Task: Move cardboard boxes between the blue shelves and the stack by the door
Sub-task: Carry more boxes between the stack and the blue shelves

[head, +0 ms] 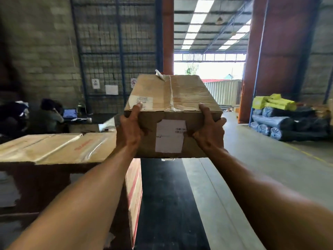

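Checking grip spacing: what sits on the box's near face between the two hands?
In the head view, a white label on the cardboard box lies between left hand and right hand.

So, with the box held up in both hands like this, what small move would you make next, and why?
Probably swing the cardboard box left and lower it onto the large box. The left hand and right hand grip its near corners in mid-air, and that flat taped top is the nearest free surface.

Print on box's white label (170,136) too blurred to read; box underside hidden; wall signs (95,83) illegible.
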The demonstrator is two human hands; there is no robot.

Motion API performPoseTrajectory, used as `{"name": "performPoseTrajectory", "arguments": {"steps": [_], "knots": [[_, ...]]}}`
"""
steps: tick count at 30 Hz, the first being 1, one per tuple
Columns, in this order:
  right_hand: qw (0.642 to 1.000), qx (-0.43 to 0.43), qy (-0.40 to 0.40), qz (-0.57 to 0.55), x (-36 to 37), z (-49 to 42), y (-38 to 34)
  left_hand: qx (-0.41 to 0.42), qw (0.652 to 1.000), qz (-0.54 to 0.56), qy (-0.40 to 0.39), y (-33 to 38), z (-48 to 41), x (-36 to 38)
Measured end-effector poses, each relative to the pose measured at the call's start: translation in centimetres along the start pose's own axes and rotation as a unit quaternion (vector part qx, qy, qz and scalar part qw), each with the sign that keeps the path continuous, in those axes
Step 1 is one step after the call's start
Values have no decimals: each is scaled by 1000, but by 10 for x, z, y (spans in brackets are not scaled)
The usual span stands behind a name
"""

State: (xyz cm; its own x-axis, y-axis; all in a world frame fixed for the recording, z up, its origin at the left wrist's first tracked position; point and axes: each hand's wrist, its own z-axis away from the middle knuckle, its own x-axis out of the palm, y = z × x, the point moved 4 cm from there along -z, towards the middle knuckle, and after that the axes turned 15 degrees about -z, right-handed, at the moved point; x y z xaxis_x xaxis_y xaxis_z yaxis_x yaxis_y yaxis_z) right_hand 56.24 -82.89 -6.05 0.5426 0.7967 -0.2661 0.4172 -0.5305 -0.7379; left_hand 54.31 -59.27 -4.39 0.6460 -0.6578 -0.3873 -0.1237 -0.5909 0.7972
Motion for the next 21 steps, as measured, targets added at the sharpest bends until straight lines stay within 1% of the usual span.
{"name": "performPoseTrajectory", "arguments": {"steps": [1, 2, 4, 5, 6, 7, 8, 10, 11, 13, 17, 21], "knots": [[1000, -13, -2, -9, 5, -5, -16, 26, 999, -21, 29, 1, -11, -13], [1000, -28, -10, -10, 13, -8, -33, 57, 993, -77, 70, 1, -22, -29], [999, -33, -14, -34, 32, -13, -65, 77, 988, -103, 82, -3, -46, -61], [998, -21, -13, -62, 46, -18, -73, 59, 993, -81, 60, -9, -58, -75], [997, -17, -21, -79, 59, -19, -87, 63, 990, -114, 53, -11, -63, -95], [994, -22, -35, -96, 75, -19, -100, 71, 985, -142, 63, -15, -70, -115], [992, -43, -58, -103, 91, -16, -118, 72, 979, -169, 86, -19, -75, -137], [987, -83, -66, -123, 120, -8, -151, 62, 963, -224, 137, -30, -82, -180], [985, -83, -71, -136, 135, -2, -165, 56, 956, -244, 154, -39, -84, -200], [978, -81, -105, -163, 170, 13, -193, 49, 942, -281, 178, -55, -84, -240], [954, -84, -196, -212, 232, 49, -245, 3, 875, -430, 222, -84, -74, -322], [915, -103, -279, -273, 283, 91, -294, -37, 829, -487, 274, -102, -48, -383]]}}
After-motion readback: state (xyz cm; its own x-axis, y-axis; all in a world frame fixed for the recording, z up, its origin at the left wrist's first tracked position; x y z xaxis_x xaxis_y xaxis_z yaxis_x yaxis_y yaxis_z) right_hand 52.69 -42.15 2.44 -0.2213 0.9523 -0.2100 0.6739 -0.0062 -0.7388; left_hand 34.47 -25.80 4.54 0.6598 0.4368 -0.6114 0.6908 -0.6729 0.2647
